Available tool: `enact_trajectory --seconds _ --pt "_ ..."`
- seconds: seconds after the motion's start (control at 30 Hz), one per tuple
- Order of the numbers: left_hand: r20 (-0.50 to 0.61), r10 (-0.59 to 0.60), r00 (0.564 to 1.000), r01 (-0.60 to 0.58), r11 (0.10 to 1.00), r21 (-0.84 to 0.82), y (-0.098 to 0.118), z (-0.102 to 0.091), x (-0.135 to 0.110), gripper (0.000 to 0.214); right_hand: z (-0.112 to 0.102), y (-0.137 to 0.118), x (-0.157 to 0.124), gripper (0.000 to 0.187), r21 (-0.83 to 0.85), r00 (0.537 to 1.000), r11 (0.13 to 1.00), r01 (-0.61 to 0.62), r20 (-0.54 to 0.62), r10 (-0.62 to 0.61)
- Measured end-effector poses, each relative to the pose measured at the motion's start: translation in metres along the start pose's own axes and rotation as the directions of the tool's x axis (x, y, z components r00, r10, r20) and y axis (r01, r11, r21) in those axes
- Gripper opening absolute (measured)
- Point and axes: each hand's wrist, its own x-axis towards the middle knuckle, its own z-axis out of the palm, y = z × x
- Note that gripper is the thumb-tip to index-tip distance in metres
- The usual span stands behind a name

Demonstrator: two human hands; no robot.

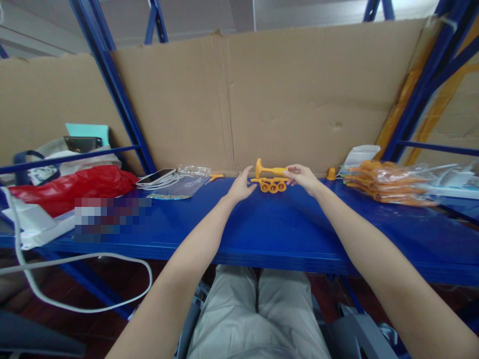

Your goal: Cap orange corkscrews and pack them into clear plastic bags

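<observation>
My right hand (302, 179) pinches one end of a yellow plastic rod with a flared end (275, 170), held level with its flare to the left. Just below the rod is a yellow plastic part with three round cups (273, 188); whether the two touch, I cannot tell. Beside their left ends is my left hand (240, 189), its thumb and fingers apart and nothing between them. A small yellow cap-like piece (331, 173) stands on the blue table (277, 229) to the right. Farther left, a yellow forked piece (216, 176) lies by the cardboard.
At the right lie bagged orange parts (385, 182). Toward the left are a clear plastic bag (179, 184), a phone with a white cable (159, 177), a red bag (82, 187) and a white power strip (48, 229). A cardboard panel (280, 99) closes off the back.
</observation>
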Motion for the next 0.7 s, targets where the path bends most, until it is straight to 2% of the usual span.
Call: enact_trajectory --seconds 0.1,0.17,0.27,0.33,0.43,0.57,0.7 --pt "0.009 -0.026 1.0 0.026 0.998 0.06 -0.001 0.001 0.0 0.059 -0.007 0.002 0.002 0.04 -0.25 0.977 0.967 0.054 -0.185 -0.103" --pt "0.017 -0.017 1.0 0.016 0.995 0.102 -0.002 0.002 0.0 0.049 -0.013 0.003 -0.001 0.035 -0.479 0.939 0.875 0.068 -0.264 -0.218" --pt "0.035 -0.015 0.999 0.009 0.987 0.163 -0.002 0.003 0.0 0.038 -0.018 0.005 -0.009 0.029 -0.718 0.922 0.696 0.016 -0.258 -0.287" --pt "0.051 -0.018 0.999 0.008 0.981 0.196 -0.001 0.002 0.0 0.033 -0.018 0.007 -0.012 0.027 -0.788 0.943 0.615 -0.03 -0.227 -0.245" --pt "0.071 -0.018 0.997 0.001 0.975 0.221 0.0 0.002 -0.001 0.028 -0.014 0.013 -0.013 0.027 -0.839 0.972 0.54 -0.06 -0.173 -0.161" --pt "0.089 -0.007 0.996 -0.011 0.978 0.208 -0.001 0.002 0.0 0.025 -0.008 0.025 -0.009 0.032 -0.848 0.992 0.529 -0.044 -0.099 -0.076" --pt "0.096 0.0 0.995 -0.023 0.971 0.239 -0.002 0.003 0.0 0.024 -0.007 0.038 -0.003 0.034 -0.793 0.999 0.609 0.032 0.0 -0.052"
